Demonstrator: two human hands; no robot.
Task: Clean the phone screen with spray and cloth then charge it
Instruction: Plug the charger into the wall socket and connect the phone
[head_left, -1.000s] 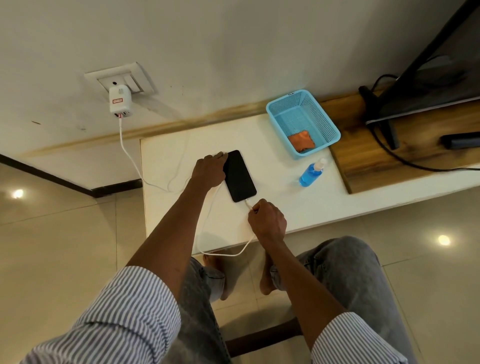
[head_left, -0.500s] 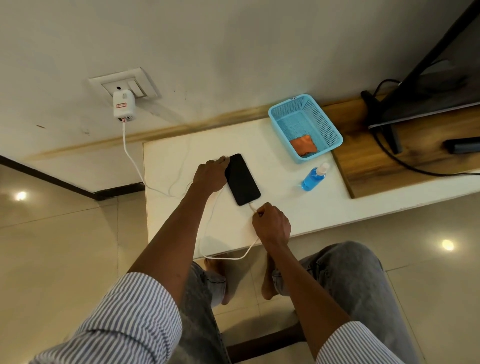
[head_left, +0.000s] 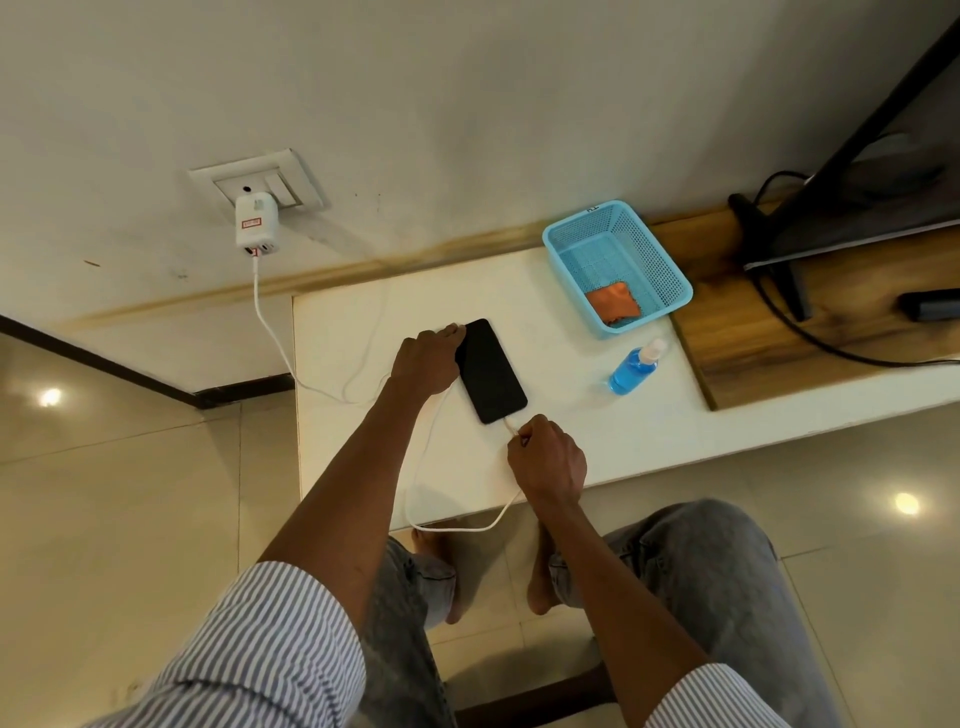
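Phone (head_left: 491, 370) lies flat and face up on the white table (head_left: 550, 431), screen dark, well clear of the blue basket (head_left: 670, 275) where the orange cloth (head_left: 613, 306) sits, with the spray bottle (head_left: 635, 366) on the table just in front of the basket. I judge the cleaning done and the charging step in hand. My left hand (head_left: 427, 364) rests against the phone's left edge, fingers curled along its side to steady it rather than lift it. My right hand (head_left: 548, 457) is pinched shut on the white cable (head_left: 415, 493) right at the phone's near end; the plug looks seated, though from this angle I cannot be sure it is fully home. The cable runs up to the charger (head_left: 255, 226) in the wall socket (head_left: 270, 179). Next I should press the plug in firmly while bracing with the left, then look for the screen to wake before letting go of both.
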